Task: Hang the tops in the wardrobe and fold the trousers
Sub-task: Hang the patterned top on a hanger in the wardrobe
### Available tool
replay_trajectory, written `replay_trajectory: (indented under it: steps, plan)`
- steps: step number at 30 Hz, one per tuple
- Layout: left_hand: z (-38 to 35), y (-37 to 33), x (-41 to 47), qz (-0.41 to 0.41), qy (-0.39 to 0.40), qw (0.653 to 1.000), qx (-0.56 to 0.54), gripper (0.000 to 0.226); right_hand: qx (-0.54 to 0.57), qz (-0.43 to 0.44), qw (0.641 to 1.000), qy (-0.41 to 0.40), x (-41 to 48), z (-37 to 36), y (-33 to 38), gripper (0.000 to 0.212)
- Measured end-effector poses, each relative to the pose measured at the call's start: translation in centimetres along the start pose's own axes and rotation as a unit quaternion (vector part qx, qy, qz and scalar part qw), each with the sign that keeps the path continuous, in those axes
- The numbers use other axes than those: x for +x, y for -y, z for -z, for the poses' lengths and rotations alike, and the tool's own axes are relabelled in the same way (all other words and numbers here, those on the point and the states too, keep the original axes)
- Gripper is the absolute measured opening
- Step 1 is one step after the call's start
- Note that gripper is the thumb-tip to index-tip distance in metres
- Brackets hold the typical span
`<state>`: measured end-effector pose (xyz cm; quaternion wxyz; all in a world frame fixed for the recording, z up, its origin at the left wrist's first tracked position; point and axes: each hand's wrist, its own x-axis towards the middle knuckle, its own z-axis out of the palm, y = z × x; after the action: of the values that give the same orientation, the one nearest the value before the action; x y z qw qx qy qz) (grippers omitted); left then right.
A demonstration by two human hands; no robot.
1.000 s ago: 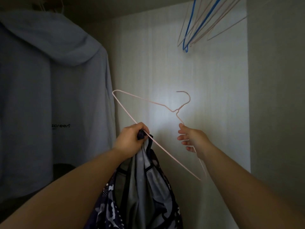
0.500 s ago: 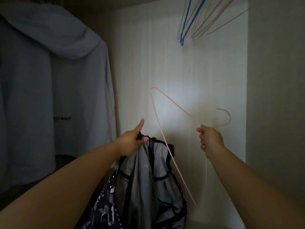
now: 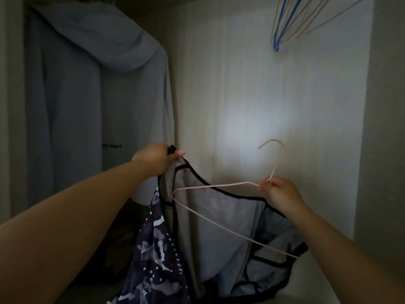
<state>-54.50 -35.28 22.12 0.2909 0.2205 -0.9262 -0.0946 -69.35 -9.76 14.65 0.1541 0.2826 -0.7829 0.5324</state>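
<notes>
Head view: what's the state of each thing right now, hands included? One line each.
grey top: hanging from one strap, not on a hanger.
pink hanger: off the rail, held across the top's neckline.
left hand: grips the top's strap.
right hand: pinches the hanger's neck.
hoodie: hung up.
spare hangers: hanging empty.

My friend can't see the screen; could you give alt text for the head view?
In a dim wardrobe, the left hand grips the strap of a grey black-trimmed sleeveless top while the right hand pinches a pink wire hanger held across it. A pale blue hooded sweatshirt hangs at left; blue and pale wire hangers hang top right.
</notes>
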Motion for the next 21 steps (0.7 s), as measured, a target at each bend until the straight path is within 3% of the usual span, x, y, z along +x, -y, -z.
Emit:
replay_trajectory:
  steps: [3, 8, 12, 18, 21]
  plan:
    - [0.4, 0.1, -0.8, -0.029, -0.011, 0.999, -0.013, 0.053, -0.092, 0.039, 0.995, -0.023, 0.0, -0.5, 0.5, 0.025]
    - [0.2, 0.0, -1.9, -0.054, -0.054, 0.997, -0.024, 0.042, -0.129, 0.071, 0.987, -0.062, -0.5, -2.1, 2.3, 0.028]
    - [-0.4, 1.6, -1.7, -0.036, -0.077, 0.995, -0.047, 0.026, -0.071, 0.075, 0.994, -0.019, -0.9, -3.4, 2.9, 0.026]
    - [0.0, 3.7, -2.4, -0.043, -0.109, 0.992, -0.039, 0.022, -0.019, 0.059, 0.994, 0.091, -0.8, -3.5, 3.4, 0.031]
    - [1.1, 3.5, -3.0, -0.072, -0.130, 0.988, -0.041, 0.022, -0.059, 0.068, 0.993, 0.073, -0.9, -4.1, 4.1, 0.025]
